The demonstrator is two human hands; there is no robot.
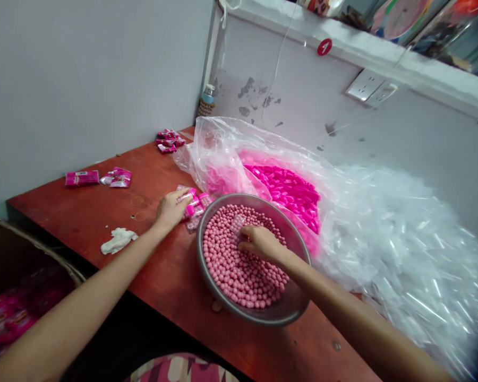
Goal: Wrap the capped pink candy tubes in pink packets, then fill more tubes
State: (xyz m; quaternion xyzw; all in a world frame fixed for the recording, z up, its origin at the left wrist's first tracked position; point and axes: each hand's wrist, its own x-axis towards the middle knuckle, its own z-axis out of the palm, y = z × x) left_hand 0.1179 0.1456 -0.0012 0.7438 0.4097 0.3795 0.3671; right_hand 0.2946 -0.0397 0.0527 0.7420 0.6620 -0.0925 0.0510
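My left hand is closed, its fingers curled on a small clear tube with a pink cap. More pink-capped tubes lie in a small pile beside it on the red table. Inside a grey metal bowl, my right hand pinches a clear tube that looks filled with pink beads. Loose pink beads cover much of the bowl's inside. My right fingertips are low among the beads and partly hidden.
Behind the bowl sits a clear plastic bag of bright pink caps. Many empty clear tubes are heaped at right. Pink packets and a crumpled white scrap lie left. A cardboard box with pink packets stands lower left.
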